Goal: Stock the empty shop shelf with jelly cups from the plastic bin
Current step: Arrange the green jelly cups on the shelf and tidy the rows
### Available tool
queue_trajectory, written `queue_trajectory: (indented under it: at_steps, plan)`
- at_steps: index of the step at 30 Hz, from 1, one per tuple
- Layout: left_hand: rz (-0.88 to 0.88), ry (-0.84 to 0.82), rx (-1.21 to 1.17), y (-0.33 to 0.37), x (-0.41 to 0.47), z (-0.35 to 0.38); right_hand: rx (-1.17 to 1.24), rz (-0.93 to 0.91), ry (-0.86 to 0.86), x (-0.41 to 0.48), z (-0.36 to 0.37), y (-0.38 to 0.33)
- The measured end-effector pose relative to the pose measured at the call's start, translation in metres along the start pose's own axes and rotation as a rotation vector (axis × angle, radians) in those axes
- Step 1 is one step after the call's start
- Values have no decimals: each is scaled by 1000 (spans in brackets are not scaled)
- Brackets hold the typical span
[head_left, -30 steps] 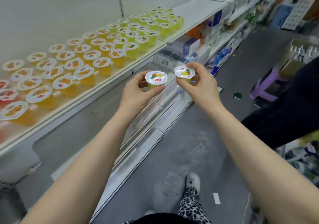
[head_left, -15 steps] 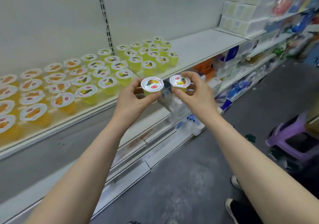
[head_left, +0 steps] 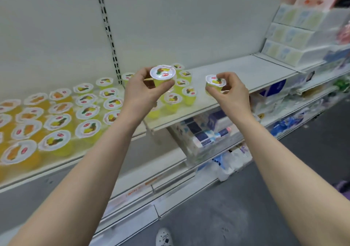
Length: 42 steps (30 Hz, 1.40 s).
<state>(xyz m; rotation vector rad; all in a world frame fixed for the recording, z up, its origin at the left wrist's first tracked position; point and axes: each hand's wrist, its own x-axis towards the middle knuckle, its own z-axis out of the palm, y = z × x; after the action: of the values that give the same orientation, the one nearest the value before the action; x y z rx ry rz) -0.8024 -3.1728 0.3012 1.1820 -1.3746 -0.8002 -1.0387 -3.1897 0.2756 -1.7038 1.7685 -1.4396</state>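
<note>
The person's left hand (head_left: pixel 140 92) holds a yellow jelly cup (head_left: pixel 162 74) upright, with thumb and fingers curled round its tapered wall just under the lid rim, so that grip is closed on the cup. The right hand (head_left: pixel 233 94) pinches a second jelly cup (head_left: pixel 215 82) the same way, its grip likewise closed. It sits lower, just above the bare right part of the shelf (head_left: pixel 236 71).

Both cups hang over the shelf, to the right of the stocked cups (head_left: pixel 87 111) standing in rows, orange ones at the left and yellow ones nearer the hands. The plastic bin is out of view. Wrapped tissue packs (head_left: pixel 204 132) lie on the shelf below.

Each cup looks small and light, an easy load for one hand. The thin plastic wall would probably give under a hard squeeze, and the peel-off film lid is likely the weak spot. The side wall below the rim seems the right place to hold, with no pressure on the lid. The narrow base may tip easily, so each cup probably needs setting down flat, clear of its neighbours.
</note>
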Motion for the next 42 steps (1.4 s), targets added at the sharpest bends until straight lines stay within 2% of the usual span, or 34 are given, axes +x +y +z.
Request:
queue_trajectory:
  at_steps: [9, 14, 22, 28, 32, 38, 42]
  plan:
    - [-3, 46, 112, -22, 68, 13, -112, 23, -153, 91, 52, 51]
    - [-14, 89, 132, -28, 89, 17, -141, 3, -300, 117, 66, 73]
    - [-65, 211, 139, -33, 111, 44, -6, -73, -441, 134, 75, 90]
    - [-65, 197, 200, -21, 119, 80, 39, -158, -570, 159, 63, 101]
    - [8, 136, 355, -15, 111, 106, 79, -169, -609, 164, 52, 110]
    - [196, 49, 910, -18, 92, 152, 72, -227, -518, 184, 38, 120]
    - [200, 68, 1123, -37, 82, 175, 67, -259, -540, 192, 39, 126]
